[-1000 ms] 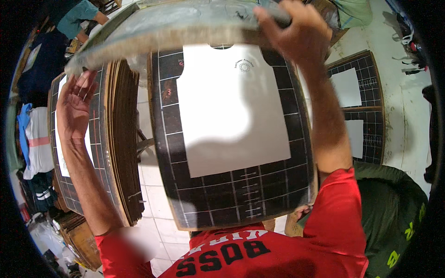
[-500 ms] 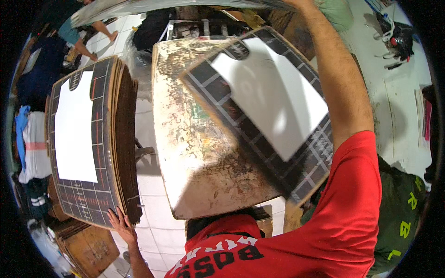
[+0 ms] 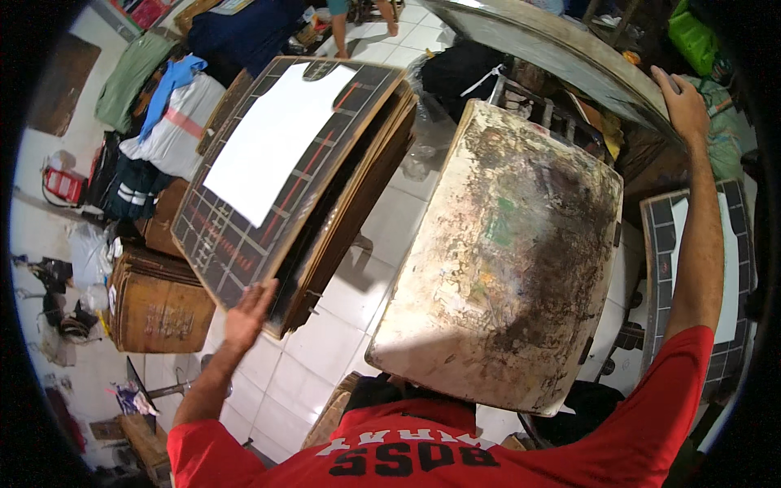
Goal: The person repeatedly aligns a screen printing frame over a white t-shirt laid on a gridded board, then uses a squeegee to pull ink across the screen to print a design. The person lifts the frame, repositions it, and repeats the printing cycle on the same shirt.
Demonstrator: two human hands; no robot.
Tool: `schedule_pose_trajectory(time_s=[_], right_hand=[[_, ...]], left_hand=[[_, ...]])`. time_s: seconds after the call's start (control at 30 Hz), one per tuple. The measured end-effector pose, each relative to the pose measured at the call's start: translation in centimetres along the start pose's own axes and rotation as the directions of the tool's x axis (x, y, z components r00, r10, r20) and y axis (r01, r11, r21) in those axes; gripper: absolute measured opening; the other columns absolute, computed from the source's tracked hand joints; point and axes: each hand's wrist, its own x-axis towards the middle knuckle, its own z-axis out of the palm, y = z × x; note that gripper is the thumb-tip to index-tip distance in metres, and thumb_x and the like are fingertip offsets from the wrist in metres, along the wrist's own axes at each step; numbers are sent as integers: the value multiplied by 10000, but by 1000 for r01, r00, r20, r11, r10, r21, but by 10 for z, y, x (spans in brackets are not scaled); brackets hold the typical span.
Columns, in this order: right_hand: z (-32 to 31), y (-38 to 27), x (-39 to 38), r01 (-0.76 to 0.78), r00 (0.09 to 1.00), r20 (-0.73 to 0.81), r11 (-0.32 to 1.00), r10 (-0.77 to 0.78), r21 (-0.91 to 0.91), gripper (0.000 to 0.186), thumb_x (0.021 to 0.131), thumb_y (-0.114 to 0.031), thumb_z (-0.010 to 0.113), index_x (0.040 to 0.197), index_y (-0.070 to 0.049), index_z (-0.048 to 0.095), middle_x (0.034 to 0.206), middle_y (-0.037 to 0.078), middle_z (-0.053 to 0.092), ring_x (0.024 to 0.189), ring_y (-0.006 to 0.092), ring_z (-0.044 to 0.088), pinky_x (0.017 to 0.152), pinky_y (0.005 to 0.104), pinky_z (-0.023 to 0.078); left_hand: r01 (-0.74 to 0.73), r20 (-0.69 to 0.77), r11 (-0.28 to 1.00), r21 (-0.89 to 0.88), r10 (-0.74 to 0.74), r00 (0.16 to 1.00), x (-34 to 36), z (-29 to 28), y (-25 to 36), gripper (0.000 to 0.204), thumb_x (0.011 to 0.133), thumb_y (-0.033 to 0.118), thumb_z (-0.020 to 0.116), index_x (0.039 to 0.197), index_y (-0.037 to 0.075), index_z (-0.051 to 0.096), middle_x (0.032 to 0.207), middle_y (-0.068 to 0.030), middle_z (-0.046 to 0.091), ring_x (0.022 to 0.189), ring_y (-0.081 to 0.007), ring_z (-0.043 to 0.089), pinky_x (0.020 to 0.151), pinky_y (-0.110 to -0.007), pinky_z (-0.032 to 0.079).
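My left hand [image 3: 252, 313] grips the near corner of a dark board [image 3: 215, 236] marked with a grid. A flat white piece [image 3: 272, 146], cut like the front of a sleeveless shirt, lies on that board. The board is tilted up from the stack of boards [image 3: 342, 220] under it, and a dark gap shows between them. My right hand [image 3: 687, 106] is closed on the corner of a raised frame [image 3: 569, 53] beyond the table. Below my right forearm, at the right, is another gridded board [image 3: 661, 268] with a similar white piece [image 3: 732, 293], partly hidden by the arm.
A worn, paint-stained tabletop [image 3: 504, 260] stands in the middle. At the left are a pile of brown boards [image 3: 159, 305], a white sack [image 3: 175, 130] and folded clothes [image 3: 134, 77]. Another person's bare legs [image 3: 340, 32] show at the top. White floor tiles [image 3: 325, 333] lie between stack and table.
The gridded board that was over the table is now at the right, leaving the tabletop bare. On the left, the stack's top board has been tilted up. The view has turned.
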Motion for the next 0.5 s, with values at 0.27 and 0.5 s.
schedule_pose_trajectory(time_s=[0.27, 0.5], right_hand=[[-16, -16, -7, -65, 995, 84, 997, 61, 51, 1002, 850, -851, 505, 1386, -15, 642, 1365, 243, 646, 1272, 388, 612, 1085, 483, 450], [-18, -8, -4, 4, 988, 156, 999, -10, 35, 932, 880, -827, 477, 1378, -58, 654, 1348, 200, 665, 1248, 385, 622, 1052, 475, 472]], left_hand=[[-55, -267, 891, -451, -75, 961, -24, 34, 143, 538, 928, 273, 695, 1407, 46, 601, 1312, -232, 655, 1214, -390, 630, 1044, -465, 498], [707, 34, 263, -656, -926, 376, -94, 163, 62, 496, 1036, 434, 595, 1024, -60, 640, 975, -233, 654, 907, -332, 606, 862, -465, 476]])
